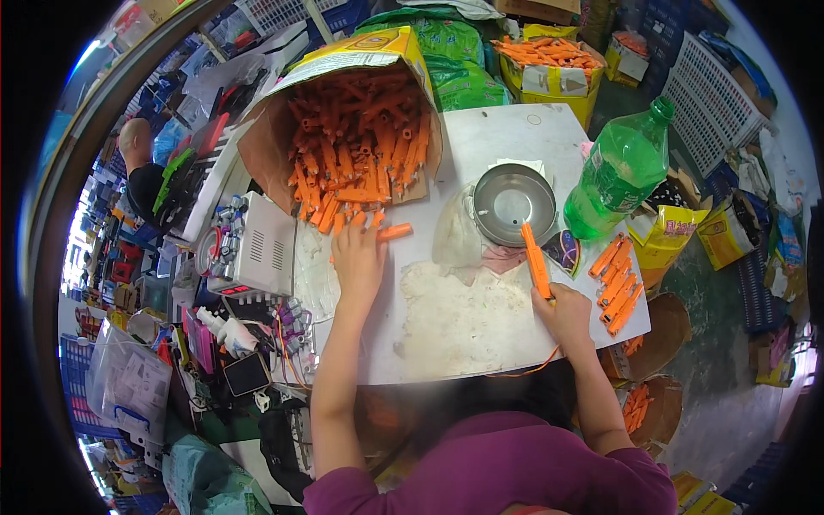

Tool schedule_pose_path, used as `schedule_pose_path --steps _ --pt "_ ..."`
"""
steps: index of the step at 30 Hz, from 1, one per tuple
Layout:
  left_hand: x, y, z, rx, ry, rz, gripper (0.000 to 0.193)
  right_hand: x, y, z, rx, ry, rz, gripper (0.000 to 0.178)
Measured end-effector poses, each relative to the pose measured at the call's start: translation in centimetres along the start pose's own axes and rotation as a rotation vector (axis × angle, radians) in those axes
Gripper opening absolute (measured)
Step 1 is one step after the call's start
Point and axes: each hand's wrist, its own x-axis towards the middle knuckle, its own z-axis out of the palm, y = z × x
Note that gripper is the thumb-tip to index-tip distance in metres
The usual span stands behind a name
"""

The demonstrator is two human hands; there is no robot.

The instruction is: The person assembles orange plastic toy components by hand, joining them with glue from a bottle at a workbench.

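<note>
Where the white vented metal unit (pixel 266 245) stands at the left, an open brown cardboard box (pixel 262 153) spills slim orange plastic pieces (pixel 360 142) toward the left hand (pixel 358 257), the nearer one. Its fingers curl loosely; whether they grip is hidden. One orange piece (pixel 396 232) juts rightward from them, lying crosswise. A round steel bowl (pixel 515 206) sits between that hand and the row of orange pieces (pixel 616 290). The right hand (pixel 564 313) closes round an orange stick (pixel 536 264), pointing away toward the bowl. Beyond stands a green plastic bottle (pixel 622 172).

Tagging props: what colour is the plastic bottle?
The plastic bottle is green, best seen in the head view.
</note>
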Motion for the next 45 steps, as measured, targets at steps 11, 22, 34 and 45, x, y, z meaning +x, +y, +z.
schedule_pose_path --steps 11,22,34,45 --pt "0.2 -1.3 -0.5 -0.705 -0.101 -0.47 0.022 -0.1 -0.1 0.3 -0.003 0.002 0.037 0.031" --pt "-11.0 5.6 -3.1 -2.692 -0.195 -1.333 0.017 0.0 -0.3 0.4 -0.002 0.031 0.02 0.03" --pt "-10.2 11.2 -5.2 -2.433 -0.49 -0.987 0.057 -0.8 -0.6 -0.1 0.125 -0.054 0.174 0.032" --pt "-8.3 14.1 -5.3 -2.451 -0.5 -1.267 0.035 -3.5 10.0 -9.1 1.528 1.0 0.727 0.043"
